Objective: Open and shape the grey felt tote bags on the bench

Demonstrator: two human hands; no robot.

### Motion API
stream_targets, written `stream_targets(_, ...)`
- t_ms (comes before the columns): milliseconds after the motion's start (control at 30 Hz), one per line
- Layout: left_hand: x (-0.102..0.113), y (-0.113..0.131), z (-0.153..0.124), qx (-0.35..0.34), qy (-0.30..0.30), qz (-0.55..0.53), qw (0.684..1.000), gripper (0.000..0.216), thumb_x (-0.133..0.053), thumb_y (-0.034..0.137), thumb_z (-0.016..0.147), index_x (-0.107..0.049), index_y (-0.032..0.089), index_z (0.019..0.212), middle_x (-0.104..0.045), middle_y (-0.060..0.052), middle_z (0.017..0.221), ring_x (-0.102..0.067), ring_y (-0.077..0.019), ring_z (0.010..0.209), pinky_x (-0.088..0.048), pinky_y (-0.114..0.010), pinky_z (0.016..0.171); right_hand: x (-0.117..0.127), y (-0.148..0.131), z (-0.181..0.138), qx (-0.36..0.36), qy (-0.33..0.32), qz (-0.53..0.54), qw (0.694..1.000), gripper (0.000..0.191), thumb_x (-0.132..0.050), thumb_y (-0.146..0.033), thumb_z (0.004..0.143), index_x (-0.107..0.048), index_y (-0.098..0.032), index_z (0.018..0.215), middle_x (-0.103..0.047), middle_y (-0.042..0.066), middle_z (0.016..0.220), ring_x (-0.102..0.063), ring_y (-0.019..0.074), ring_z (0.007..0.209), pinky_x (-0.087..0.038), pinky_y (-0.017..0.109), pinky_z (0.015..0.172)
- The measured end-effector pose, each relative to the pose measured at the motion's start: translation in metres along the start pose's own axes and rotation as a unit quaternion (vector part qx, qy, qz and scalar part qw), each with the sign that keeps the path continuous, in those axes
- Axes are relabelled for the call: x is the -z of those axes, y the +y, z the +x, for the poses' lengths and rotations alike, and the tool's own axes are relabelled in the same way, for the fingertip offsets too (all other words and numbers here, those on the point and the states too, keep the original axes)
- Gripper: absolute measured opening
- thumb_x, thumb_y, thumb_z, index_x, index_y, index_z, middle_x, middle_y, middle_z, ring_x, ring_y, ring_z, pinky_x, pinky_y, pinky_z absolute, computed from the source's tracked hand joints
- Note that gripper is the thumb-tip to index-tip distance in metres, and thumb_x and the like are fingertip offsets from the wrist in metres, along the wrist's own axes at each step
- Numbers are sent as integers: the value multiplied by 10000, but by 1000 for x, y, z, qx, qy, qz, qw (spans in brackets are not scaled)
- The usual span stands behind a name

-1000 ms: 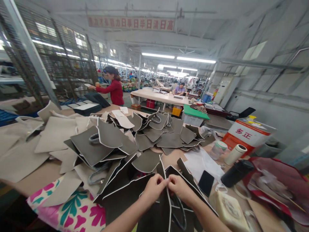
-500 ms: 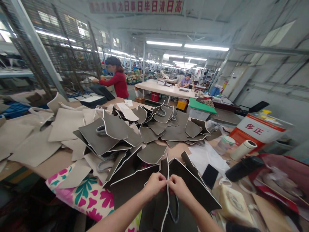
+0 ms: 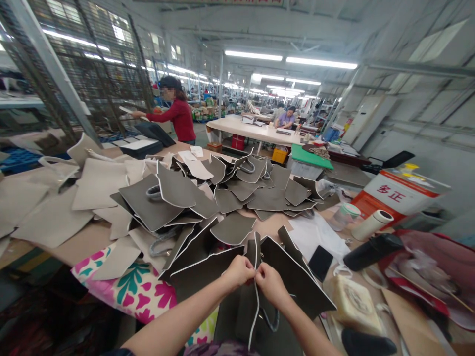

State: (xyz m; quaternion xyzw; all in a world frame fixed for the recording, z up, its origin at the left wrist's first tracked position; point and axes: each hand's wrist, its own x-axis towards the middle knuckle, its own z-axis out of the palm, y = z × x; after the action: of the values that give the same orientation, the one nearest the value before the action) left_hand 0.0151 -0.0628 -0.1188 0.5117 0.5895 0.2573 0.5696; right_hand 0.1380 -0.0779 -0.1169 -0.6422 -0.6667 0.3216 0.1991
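Observation:
A dark grey-brown bag piece (image 3: 243, 309) with white edging stands upright before me, its edged seam running towards my body. My left hand (image 3: 240, 271) pinches this white edge from the left. My right hand (image 3: 270, 283) pinches it from the right, fingertips almost touching the left ones. A grey handle loop (image 3: 272, 321) hangs below my right hand. Wide dark panels spread out on both sides, the right panel (image 3: 297, 277) sloping down under my right forearm. Whatever lies between my fingertips besides the edge is hidden.
Dark bag pieces (image 3: 260, 193) heap across the table, with beige panels (image 3: 100, 183) at left. A floral cloth (image 3: 137, 284) hangs over the near edge. On the right lie a phone (image 3: 320, 262), a cream flask (image 3: 372, 225) and a black cylinder (image 3: 373, 251). A person in red (image 3: 180, 118) works beyond.
Both hands have shifted slightly up along the white edge and still pinch it. My view tilts a little lower. The person in red has stretched an arm to the left with a light panel.

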Motion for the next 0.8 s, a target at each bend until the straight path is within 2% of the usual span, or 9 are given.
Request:
stream_targets(267, -9, -3, -1, 10, 14, 1, 1000, 93, -564, 77, 543, -511, 135, 492, -434, 51, 327, -464, -105, 362, -349, -201, 393, 2, 21, 1, -30, -16, -1, 999, 198, -477, -119, 675, -368, -195, 529, -429, -55, 463, -402, 94, 463, -236, 208, 458)
stream_targets(500, -13, -3, 0, 2, 4, -39, 999, 97, -553, 108, 625, -499, 140, 551, -471, 47, 387, -503, -101, 407, -415, -203, 429, 8, 20, -2, -16, -20, 18, 1000, 123, -441, -209, 763, -457, -186, 643, -520, -38, 537, -475, 106, 518, -295, 200, 479)
stream_targets(600, -13, -4, -1, -4, 7, -32, 999, 66, -538, 124, 650, -512, 138, 591, -500, 37, 417, -523, -106, 433, -427, -207, 450, 7, 18, -5, 0, -15, 4, 1000, 170, -416, -276, 806, -459, -193, 664, -534, -27, 577, -485, 116, 544, -309, 207, 497)
stream_targets(800, -11, -6, 0, -28, 26, 51, 998, 83, -558, 91, 566, -505, 143, 527, -463, 46, 387, -500, -115, 413, -368, -200, 427, 8, 20, -9, 34, 16, -72, 997, 195, -440, -153, 756, -404, -199, 570, -482, -3, 603, -439, 132, 559, -255, 247, 541)
